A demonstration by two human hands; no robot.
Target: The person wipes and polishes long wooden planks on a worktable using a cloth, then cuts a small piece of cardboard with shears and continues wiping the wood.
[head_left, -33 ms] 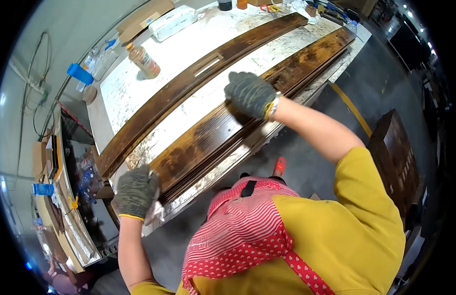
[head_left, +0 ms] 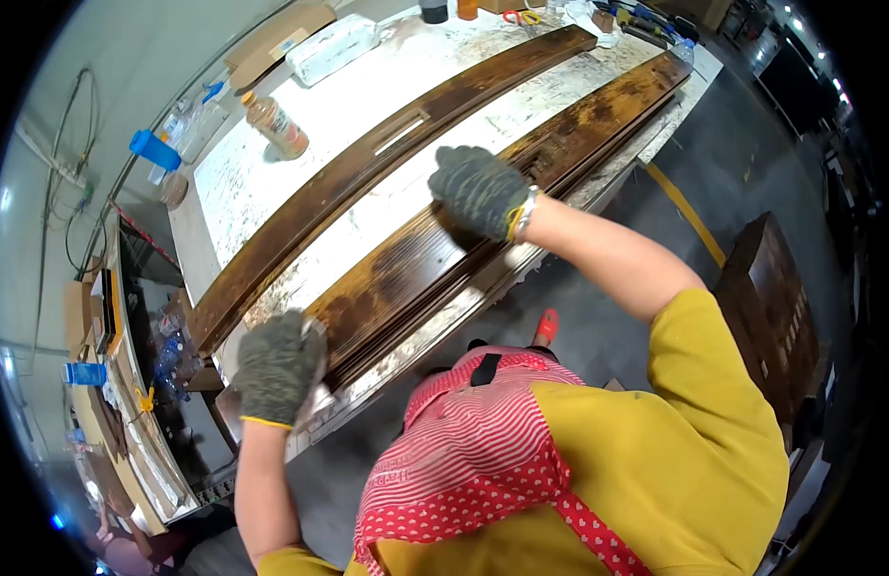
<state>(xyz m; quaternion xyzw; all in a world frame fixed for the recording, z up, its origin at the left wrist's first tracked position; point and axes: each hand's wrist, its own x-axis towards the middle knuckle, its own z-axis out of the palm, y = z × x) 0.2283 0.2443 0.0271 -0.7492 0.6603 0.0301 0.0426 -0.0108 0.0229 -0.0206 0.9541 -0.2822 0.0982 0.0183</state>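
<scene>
A long dark-brown stained wooden board [head_left: 396, 274], blotchy and grooved along its near edge, lies along the front of the white table [head_left: 353, 91]. My right hand [head_left: 478, 192], in a dark camouflage-patterned knit glove, rests over its middle with the fingers curled. What those fingers hold, if anything, is hidden. At the board's left end is my left hand [head_left: 281, 370], gloved alike, its fingers bent. A pale, crumpled, see-through piece [head_left: 320, 398] shows beside and under it; its kind is unclear. Behind lies a second, curved brown board [head_left: 339, 182] with a rectangular slot.
A bottle with an orange cap [head_left: 274, 125] and a white wrapped pack [head_left: 334, 48] stand beyond the curved board. Scissors [head_left: 521, 17] lie at the back. A blue-topped container [head_left: 156, 146] is at the left edge. Dark wooden panels [head_left: 770, 317] stand on the floor at right.
My left hand has shifted slightly right and up along the board's end. My right hand has slid a little left and down. The boards look unmoved.
</scene>
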